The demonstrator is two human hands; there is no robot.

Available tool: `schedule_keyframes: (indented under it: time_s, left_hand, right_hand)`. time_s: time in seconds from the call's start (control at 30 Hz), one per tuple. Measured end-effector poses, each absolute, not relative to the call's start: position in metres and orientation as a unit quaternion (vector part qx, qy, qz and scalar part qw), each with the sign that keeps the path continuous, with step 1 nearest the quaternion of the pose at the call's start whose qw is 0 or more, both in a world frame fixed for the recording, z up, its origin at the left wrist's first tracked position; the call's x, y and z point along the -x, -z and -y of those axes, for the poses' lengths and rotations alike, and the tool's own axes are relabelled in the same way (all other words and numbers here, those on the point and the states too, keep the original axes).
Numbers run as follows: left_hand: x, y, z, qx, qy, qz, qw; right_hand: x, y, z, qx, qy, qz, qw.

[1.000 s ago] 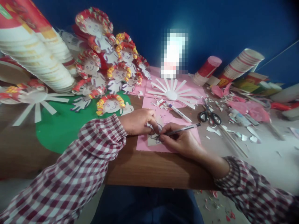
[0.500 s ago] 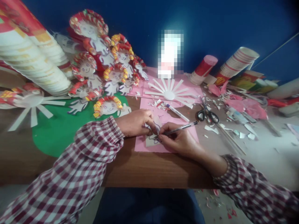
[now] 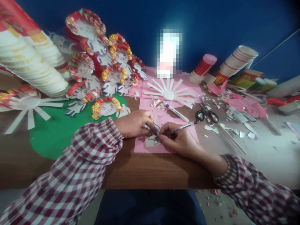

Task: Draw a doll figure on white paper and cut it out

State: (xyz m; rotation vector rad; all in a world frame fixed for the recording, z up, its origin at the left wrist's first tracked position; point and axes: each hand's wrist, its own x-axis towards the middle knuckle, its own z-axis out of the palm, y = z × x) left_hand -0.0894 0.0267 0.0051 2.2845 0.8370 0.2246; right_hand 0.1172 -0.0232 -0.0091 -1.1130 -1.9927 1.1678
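Observation:
A small off-white piece of paper [image 3: 150,143] with dark drawn lines lies on a pink sheet [image 3: 142,149] near the table's front edge. My left hand [image 3: 134,123] rests on its upper left part, fingers bent and pressed on the paper. In my right hand [image 3: 177,139] is a slim pen [image 3: 184,126], pinched close to its tip; the fingers hide the tip, which is over the drawing. Just beyond my hands a white marker [image 3: 177,113] lies among paper scraps on the pink sheet. Black-handled scissors [image 3: 207,115] lie to the right.
Paper dolls [image 3: 107,107] with red and yellow curled hair stand at left, some on a green sheet [image 3: 47,143]. Stacked paper cups [image 3: 30,62] lean beside them. A white cut-open cup [image 3: 168,94], more cups [image 3: 239,62], a stick [image 3: 231,137] and scraps lie ahead and right.
The whole view has shifted slightly, with things now a little further left. Both hands keep the same places on the paper, and the pen is still in my right hand.

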Motion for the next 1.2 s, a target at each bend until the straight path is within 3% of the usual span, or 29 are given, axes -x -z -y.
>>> schedule_keyframes:
  time_s: [1.2]
  left_hand:
    - [0.0891, -0.0055, -0.0267, -0.878, -0.081, -0.325, 0.343]
  right_hand:
    - [-0.1193, 0.0094, 0.0236, 0.420, -0.432, 0.750, 0.274]
